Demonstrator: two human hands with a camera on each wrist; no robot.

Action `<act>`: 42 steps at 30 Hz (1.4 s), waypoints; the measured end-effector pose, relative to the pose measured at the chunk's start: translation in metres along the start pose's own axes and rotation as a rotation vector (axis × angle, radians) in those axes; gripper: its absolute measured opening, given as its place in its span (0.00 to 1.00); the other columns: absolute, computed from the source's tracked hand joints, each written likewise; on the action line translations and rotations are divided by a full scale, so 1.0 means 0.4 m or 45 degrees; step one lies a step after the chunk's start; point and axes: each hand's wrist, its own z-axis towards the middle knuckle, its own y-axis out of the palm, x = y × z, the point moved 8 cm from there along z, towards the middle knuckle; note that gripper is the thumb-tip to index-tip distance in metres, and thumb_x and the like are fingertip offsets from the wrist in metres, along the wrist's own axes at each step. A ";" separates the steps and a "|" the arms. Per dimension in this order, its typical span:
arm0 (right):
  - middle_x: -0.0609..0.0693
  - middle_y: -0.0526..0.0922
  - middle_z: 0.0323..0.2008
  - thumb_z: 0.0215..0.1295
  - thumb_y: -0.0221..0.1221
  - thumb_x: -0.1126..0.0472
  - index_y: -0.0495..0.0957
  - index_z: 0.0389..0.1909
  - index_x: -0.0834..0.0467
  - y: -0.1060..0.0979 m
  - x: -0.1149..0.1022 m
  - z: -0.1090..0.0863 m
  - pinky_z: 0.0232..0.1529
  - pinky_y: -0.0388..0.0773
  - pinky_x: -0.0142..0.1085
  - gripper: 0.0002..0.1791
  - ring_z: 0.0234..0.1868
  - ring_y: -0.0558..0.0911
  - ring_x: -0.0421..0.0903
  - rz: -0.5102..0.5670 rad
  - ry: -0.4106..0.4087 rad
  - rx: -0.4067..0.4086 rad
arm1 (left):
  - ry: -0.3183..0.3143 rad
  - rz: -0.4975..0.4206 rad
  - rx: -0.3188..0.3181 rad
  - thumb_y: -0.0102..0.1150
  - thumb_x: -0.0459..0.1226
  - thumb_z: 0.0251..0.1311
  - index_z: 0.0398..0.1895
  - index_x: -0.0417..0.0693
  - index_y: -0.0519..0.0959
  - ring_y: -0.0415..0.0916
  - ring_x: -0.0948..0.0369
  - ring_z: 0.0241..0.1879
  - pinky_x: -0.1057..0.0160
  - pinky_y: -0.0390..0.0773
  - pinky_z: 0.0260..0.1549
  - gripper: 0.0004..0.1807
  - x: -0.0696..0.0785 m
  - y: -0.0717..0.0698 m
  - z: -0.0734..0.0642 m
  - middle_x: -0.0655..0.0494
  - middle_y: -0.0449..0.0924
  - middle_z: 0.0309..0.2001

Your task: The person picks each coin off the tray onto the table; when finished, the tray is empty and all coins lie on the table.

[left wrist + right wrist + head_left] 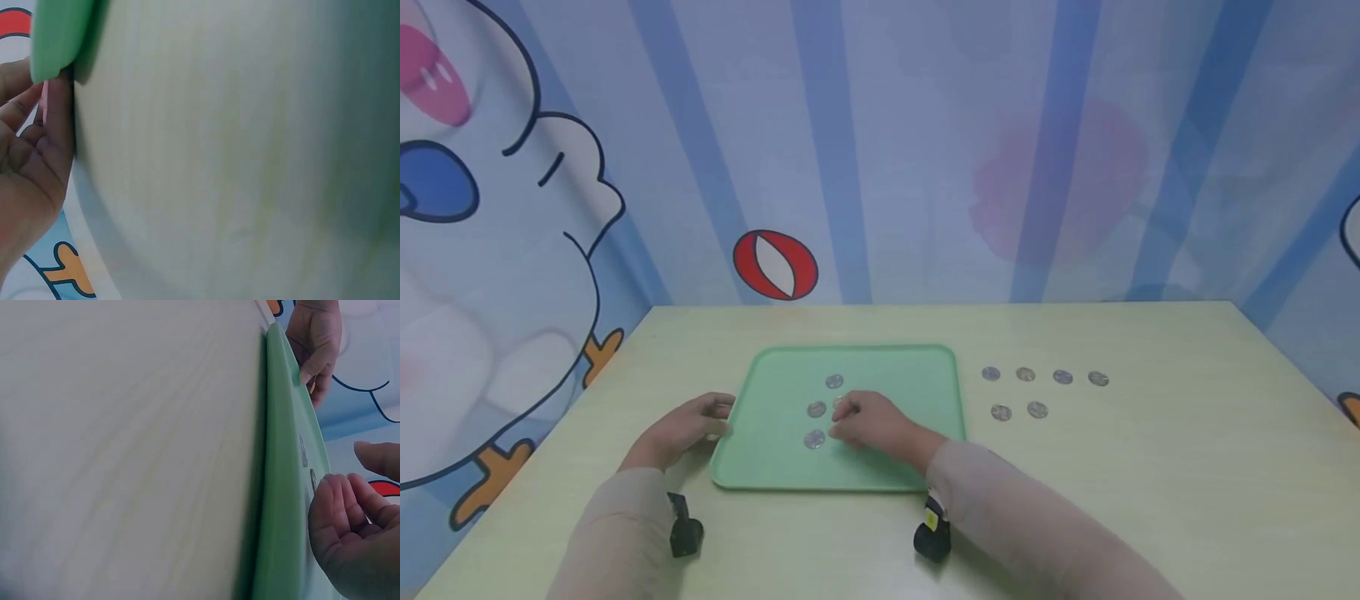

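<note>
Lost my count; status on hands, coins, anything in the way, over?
Left hand at tray, left edge; right hand above tray. Three coins plain on tray, another part-hidden by right hand; six on table. No obstruction visible.

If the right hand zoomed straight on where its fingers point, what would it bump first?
The right hand would probably meet a coin just ahead on the green tray, or pass just above; height is unclear.

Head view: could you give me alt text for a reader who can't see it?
A person's right hand reaches over a green tray holding several silver coins, while the left hand touches the tray's left edge. Six more coins lie on the pale table to the tray's right, before a cartoon backdrop.
</note>
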 end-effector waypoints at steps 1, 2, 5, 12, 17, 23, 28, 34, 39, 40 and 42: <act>0.49 0.74 0.25 0.52 0.57 0.64 0.72 0.33 0.62 0.003 -0.002 0.004 0.24 0.71 0.32 0.08 0.23 0.71 0.43 -0.013 0.002 -0.008 | 0.000 0.001 0.000 0.48 0.31 0.53 0.59 0.38 0.56 0.61 0.48 0.52 0.49 0.63 0.51 0.28 0.001 -0.001 0.000 0.40 0.62 0.54; 0.49 0.74 0.27 0.52 0.57 0.63 0.72 0.34 0.62 0.006 -0.005 0.009 0.25 0.72 0.32 0.09 0.24 0.72 0.43 -0.026 0.003 -0.019 | 0.000 0.004 0.000 0.48 0.31 0.53 0.59 0.38 0.56 0.61 0.48 0.51 0.49 0.63 0.51 0.28 0.001 -0.002 0.001 0.40 0.62 0.53; 0.51 0.77 0.35 0.50 0.59 0.63 0.72 0.35 0.63 0.018 -0.017 0.020 0.26 0.73 0.32 0.11 0.29 0.74 0.44 -0.051 -0.004 -0.064 | 0.002 0.012 0.000 0.48 0.30 0.52 0.59 0.38 0.56 0.62 0.48 0.51 0.49 0.63 0.51 0.28 0.003 -0.004 0.004 0.41 0.63 0.53; 0.53 0.73 0.50 0.47 0.62 0.64 0.72 0.32 0.63 0.038 -0.037 0.034 0.26 0.72 0.31 0.12 0.34 0.74 0.44 -0.184 -0.018 -0.087 | 0.019 0.006 -0.009 0.47 0.30 0.53 0.60 0.37 0.55 0.61 0.47 0.52 0.50 0.65 0.50 0.28 0.008 -0.007 0.012 0.38 0.61 0.55; 0.53 0.73 0.50 0.47 0.61 0.64 0.73 0.29 0.62 0.046 -0.048 0.042 0.35 0.71 0.31 0.09 0.43 0.74 0.48 -0.393 -0.101 -0.037 | 0.020 0.027 -0.008 0.47 0.30 0.53 0.60 0.36 0.54 0.60 0.46 0.53 0.50 0.65 0.50 0.29 0.014 -0.011 0.011 0.37 0.60 0.55; 0.49 0.72 0.51 0.49 0.60 0.62 0.73 0.26 0.58 0.054 -0.055 0.043 0.46 0.67 0.33 0.06 0.53 0.68 0.48 -0.494 -0.103 -0.021 | 0.006 0.045 -0.008 0.47 0.30 0.53 0.60 0.37 0.55 0.61 0.47 0.52 0.50 0.65 0.50 0.29 0.018 -0.014 0.007 0.39 0.62 0.54; 0.47 0.71 0.53 0.50 0.60 0.61 0.72 0.24 0.56 0.055 -0.062 0.042 0.44 0.67 0.32 0.06 0.55 0.66 0.47 -0.591 -0.093 -0.024 | -0.001 0.034 -0.010 0.47 0.30 0.53 0.60 0.37 0.54 0.62 0.48 0.51 0.50 0.65 0.50 0.29 0.020 -0.017 0.011 0.39 0.62 0.54; 0.48 0.71 0.53 0.48 0.60 0.65 0.69 0.21 0.57 0.055 -0.062 0.043 0.32 0.68 0.29 0.08 0.39 0.73 0.44 -0.595 -0.047 -0.013 | -0.024 0.014 -0.012 0.47 0.29 0.53 0.60 0.37 0.53 0.61 0.47 0.52 0.49 0.65 0.50 0.29 0.013 -0.014 0.015 0.39 0.60 0.54; 0.50 0.72 0.51 0.49 0.59 0.67 0.68 0.20 0.59 0.046 -0.052 0.040 0.23 0.64 0.28 0.08 0.32 0.73 0.44 -0.513 0.003 0.031 | -0.019 -0.003 -0.024 0.48 0.30 0.53 0.60 0.36 0.53 0.61 0.46 0.52 0.49 0.64 0.50 0.30 0.004 -0.001 0.012 0.38 0.60 0.55; 0.50 0.74 0.49 0.49 0.59 0.67 0.69 0.20 0.59 0.044 -0.051 0.039 0.21 0.64 0.28 0.07 0.32 0.73 0.45 -0.504 0.004 0.045 | -0.023 -0.005 -0.020 0.48 0.30 0.53 0.60 0.37 0.53 0.61 0.46 0.52 0.49 0.64 0.50 0.30 0.001 0.000 0.011 0.38 0.60 0.55; 0.52 0.76 0.46 0.50 0.58 0.67 0.70 0.20 0.61 0.040 -0.050 0.037 0.20 0.64 0.28 0.06 0.32 0.73 0.47 -0.462 0.007 0.066 | -0.029 -0.004 -0.009 0.48 0.30 0.53 0.60 0.37 0.54 0.61 0.47 0.52 0.49 0.64 0.50 0.30 -0.004 0.000 0.009 0.38 0.60 0.55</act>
